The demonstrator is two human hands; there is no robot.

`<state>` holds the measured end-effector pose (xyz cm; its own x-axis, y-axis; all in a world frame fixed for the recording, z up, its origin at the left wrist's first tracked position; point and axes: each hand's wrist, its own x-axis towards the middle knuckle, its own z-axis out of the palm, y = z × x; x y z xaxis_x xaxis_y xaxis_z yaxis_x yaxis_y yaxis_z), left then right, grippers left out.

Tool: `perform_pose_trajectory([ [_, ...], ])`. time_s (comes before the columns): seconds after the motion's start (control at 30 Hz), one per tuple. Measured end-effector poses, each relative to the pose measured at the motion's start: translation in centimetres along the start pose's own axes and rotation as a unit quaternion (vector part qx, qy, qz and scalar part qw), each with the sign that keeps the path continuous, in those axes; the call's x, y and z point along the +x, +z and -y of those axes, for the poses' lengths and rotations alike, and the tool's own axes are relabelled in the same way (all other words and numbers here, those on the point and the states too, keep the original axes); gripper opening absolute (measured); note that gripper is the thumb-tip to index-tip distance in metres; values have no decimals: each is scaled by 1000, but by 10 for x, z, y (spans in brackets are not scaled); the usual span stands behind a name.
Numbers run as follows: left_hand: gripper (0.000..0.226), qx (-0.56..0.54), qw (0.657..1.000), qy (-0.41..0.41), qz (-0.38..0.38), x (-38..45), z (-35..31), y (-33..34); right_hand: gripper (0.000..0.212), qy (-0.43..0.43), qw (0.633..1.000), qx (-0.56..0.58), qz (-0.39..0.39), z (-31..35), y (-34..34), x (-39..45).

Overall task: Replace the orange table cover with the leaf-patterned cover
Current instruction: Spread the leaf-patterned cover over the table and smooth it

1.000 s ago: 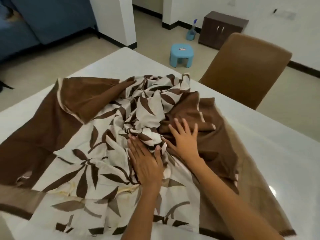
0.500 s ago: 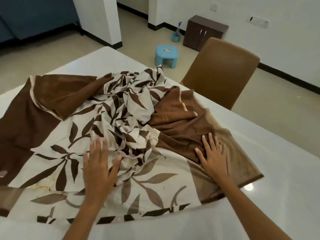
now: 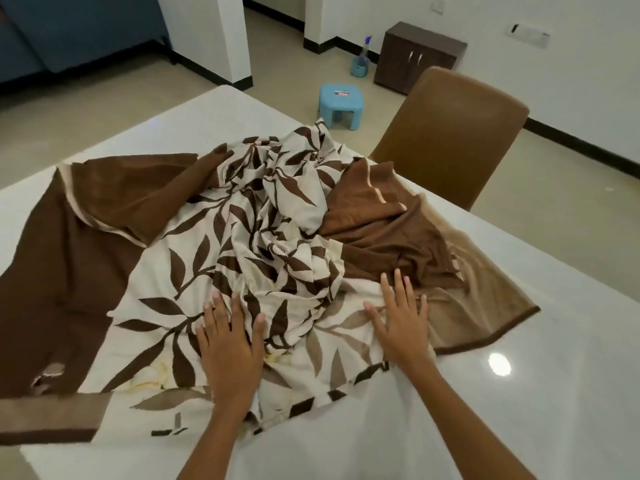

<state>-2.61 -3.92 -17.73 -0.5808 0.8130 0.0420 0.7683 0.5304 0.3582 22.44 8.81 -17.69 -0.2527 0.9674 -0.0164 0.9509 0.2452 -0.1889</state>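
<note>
Both hands flat on the cover (image 3: 194,271), palms down, fingers straight and a bit spread, gripping nothing. Left hand (image 3: 230,348) near centre, on the cream leaf-print part; forearm comes up from the near edge, slightly angled right to left. Its fingertips reach the near edge of the bunched-up heap. Right hand (image 3: 401,323) to the right of it, on the near right part of the print, fingertips at the edge of the brown folds; thumb spread to the left. Right forearm runs in from the near right corner.

Cover lies crumpled on the white table (image 3: 519,393), not spread out. Leaf-print cream fabric heaped in the middle, running to the far edge. Dark brown border folded over at far left and lying flat at left, with a small torn patch near the near-left. More brown folds right of the heap, a tan semi-sheer band past them at right. Near hem lies on the tabletop, well short of the near edge.

Brown chair (image 3: 450,133) at the far right side of the table. Blue stool (image 3: 341,105) on the floor beyond, dark cabinet (image 3: 420,57) by the wall, spray bottle (image 3: 363,60) just left of it.
</note>
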Motion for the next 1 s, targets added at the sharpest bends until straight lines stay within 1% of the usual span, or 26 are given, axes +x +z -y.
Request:
perform_pose_trajectory([
  [0.1,69,-21,999,-36,13,-27,-36,7,79,14,999,-17,25,-33,-10,35],
  [0.17,66,-50,997,-53,14,-41,-59,9,80,40,999,-11,30,-38,-17,46],
  [0.2,65,-72,996,-57,10,-47,-68,9,77,55,998,3,10,-32,-19,45],
  [0.23,64,-100,993,-55,2,-52,-74,8,69,66,997,32,-38,-21,-23,38],
  [0.3,63,-155,988,-27,-7,-57,-76,1,55,70,979,119,-153,14,-30,17],
  [0.33,65,-167,986,-3,-10,-58,-72,-4,52,52,970,155,-182,33,-34,5],
  [0.37,68,-159,987,27,-14,-58,-65,-7,51,16,969,165,-183,51,-37,-8],
  [0.4,72,-130,990,59,-16,-59,-55,-9,51,-34,975,150,-162,65,-37,-18],
  [0.47,81,-57,992,112,-4,-60,-30,-5,54,-136,983,76,-99,79,-21,-31],
  [0.5,83,-25,990,136,8,-60,-17,-2,55,-164,984,39,-66,79,-10,-35],
  [0.53,83,2,987,157,26,-60,-8,2,55,-172,984,12,-37,77,0,-37],
  [0.6,75,36,981,182,53,-60,0,8,56,-166,986,-15,7,71,14,-38],
  [0.67,61,27,981,181,60,-58,-3,7,57,-162,986,-28,25,68,17,-36],
  [0.7,56,17,982,177,63,-56,-7,5,56,-165,986,-30,21,67,17,-35],
  [0.8,54,-2,983,173,69,-54,-9,-1,49,-179,983,15,-34,70,7,-37],
  [0.83,57,-3,981,180,70,-55,-7,-2,47,-180,980,38,-68,70,2,-38],
  [0.9,70,9,974,213,75,-55,-2,-2,45,-172,973,69,-135,69,-7,-36],
  [0.93,75,19,968,236,80,-55,1,-1,47,-159,973,71,-150,68,-10,-33],
  [0.97,76,27,963,256,85,-55,3,0,50,-142,975,65,-156,66,-12,-30],
  [1.0,71,31,959,269,87,-54,5,1,51,-125,978,57,-158,64,-12,-26],
])
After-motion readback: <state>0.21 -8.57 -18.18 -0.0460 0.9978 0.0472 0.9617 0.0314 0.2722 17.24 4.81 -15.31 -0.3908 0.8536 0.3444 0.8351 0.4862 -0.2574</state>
